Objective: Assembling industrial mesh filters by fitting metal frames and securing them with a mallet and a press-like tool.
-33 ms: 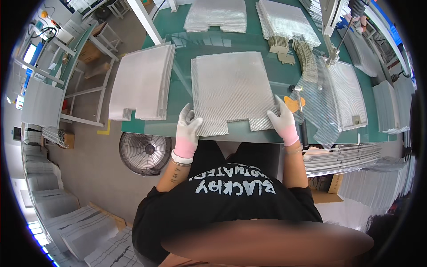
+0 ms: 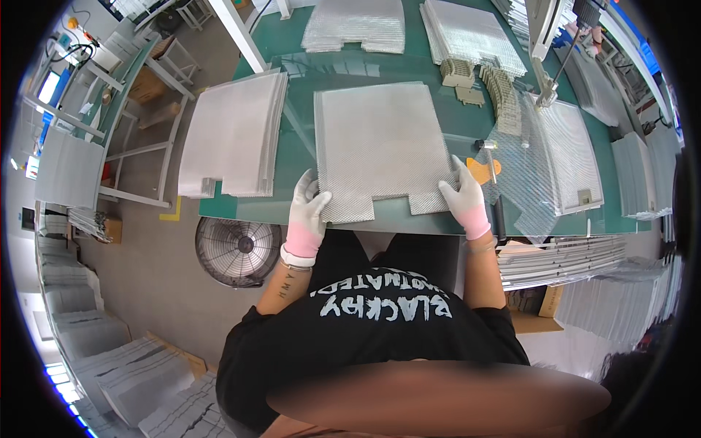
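A silvery mesh panel point(image 2: 381, 142) with a notch in its near edge lies in front of me, with at least one more layer showing at its left edge. Both my hands wear white gloves with pink cuffs. My left hand point(image 2: 308, 204) grips the panel's near left corner, thumb on top and fingers at the side. At the near right corner, my right hand point(image 2: 464, 196) holds the other side, thumb over the mesh. The fingertips under the panel are hidden.
On the green table point(image 2: 292, 208) are a stack of pale panels point(image 2: 230, 135) at left and mesh stacks point(image 2: 354, 25) at the back. Beige plastic pieces point(image 2: 502, 102), an orange tool point(image 2: 482, 171), a hammer point(image 2: 499, 212) and clear netting point(image 2: 522, 168) lie right. A fan point(image 2: 237, 252) stands below.
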The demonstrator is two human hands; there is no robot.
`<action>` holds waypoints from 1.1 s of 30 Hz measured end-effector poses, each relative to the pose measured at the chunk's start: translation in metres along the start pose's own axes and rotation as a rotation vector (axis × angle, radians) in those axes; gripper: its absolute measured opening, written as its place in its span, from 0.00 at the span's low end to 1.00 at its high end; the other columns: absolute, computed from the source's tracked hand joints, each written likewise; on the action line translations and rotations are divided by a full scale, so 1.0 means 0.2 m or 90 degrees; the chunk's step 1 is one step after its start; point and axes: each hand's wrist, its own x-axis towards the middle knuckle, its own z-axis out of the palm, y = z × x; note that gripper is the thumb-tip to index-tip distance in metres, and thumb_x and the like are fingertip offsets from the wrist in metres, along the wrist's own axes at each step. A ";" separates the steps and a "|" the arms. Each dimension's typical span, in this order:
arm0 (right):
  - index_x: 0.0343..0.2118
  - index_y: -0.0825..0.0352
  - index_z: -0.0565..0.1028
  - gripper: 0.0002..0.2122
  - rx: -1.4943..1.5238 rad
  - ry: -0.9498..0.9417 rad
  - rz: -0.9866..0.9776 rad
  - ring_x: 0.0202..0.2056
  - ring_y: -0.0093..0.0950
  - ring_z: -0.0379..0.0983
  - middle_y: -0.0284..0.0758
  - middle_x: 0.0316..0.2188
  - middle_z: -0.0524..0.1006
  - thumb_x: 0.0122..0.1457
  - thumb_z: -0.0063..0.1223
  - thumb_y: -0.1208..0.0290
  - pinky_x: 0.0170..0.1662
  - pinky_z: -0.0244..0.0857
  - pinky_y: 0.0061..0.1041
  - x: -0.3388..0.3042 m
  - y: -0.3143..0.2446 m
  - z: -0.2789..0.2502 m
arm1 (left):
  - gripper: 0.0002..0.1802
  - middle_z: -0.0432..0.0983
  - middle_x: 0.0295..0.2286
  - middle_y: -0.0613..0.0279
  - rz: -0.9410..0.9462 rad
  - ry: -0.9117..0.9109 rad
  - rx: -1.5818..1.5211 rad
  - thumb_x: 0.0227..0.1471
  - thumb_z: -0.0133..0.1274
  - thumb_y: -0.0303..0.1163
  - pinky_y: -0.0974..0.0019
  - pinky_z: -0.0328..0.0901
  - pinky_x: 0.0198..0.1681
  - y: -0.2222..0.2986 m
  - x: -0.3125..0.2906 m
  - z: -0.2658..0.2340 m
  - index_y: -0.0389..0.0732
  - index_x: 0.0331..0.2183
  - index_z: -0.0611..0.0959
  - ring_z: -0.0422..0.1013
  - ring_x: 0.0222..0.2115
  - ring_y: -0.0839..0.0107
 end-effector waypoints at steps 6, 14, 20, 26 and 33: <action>0.61 0.73 0.64 0.31 -0.241 -0.018 0.028 0.54 0.46 0.71 0.52 0.54 0.73 0.55 0.58 0.67 0.58 0.64 0.36 0.00 -0.07 0.05 | 0.26 0.70 0.54 0.51 0.035 -0.167 0.189 0.56 0.53 0.22 0.66 0.60 0.59 -0.05 0.06 -0.08 0.26 0.56 0.69 0.68 0.53 0.66; 0.61 0.73 0.65 0.31 -0.119 0.086 -0.027 0.53 0.48 0.71 0.53 0.52 0.74 0.54 0.57 0.68 0.57 0.64 0.37 -0.03 -0.13 -0.01 | 0.34 0.69 0.56 0.44 0.160 0.016 0.271 0.55 0.54 0.25 0.64 0.58 0.61 -0.07 0.03 0.00 0.25 0.60 0.64 0.65 0.58 0.61; 0.60 0.73 0.65 0.31 -0.221 0.054 -0.001 0.52 0.48 0.72 0.52 0.51 0.74 0.55 0.57 0.65 0.56 0.65 0.38 -0.04 -0.01 0.06 | 0.41 0.64 0.58 0.37 0.150 -0.032 0.655 0.53 0.58 0.30 0.60 0.56 0.64 -0.06 0.04 0.00 0.25 0.62 0.59 0.62 0.61 0.52; 0.60 0.71 0.66 0.29 -0.228 0.043 -0.027 0.51 0.46 0.73 0.50 0.50 0.75 0.56 0.57 0.65 0.55 0.66 0.38 -0.05 0.02 0.06 | 0.42 0.67 0.54 0.34 0.061 -0.026 0.737 0.52 0.60 0.37 0.57 0.62 0.59 -0.02 0.04 0.04 0.27 0.61 0.62 0.66 0.56 0.46; 0.59 0.71 0.67 0.29 -0.218 0.018 -0.011 0.54 0.45 0.71 0.50 0.53 0.74 0.56 0.57 0.64 0.57 0.64 0.37 -0.04 -0.01 0.05 | 0.42 0.73 0.45 0.43 0.153 -0.017 0.845 0.50 0.62 0.42 0.57 0.68 0.49 -0.05 0.07 -0.02 0.31 0.59 0.66 0.72 0.46 0.49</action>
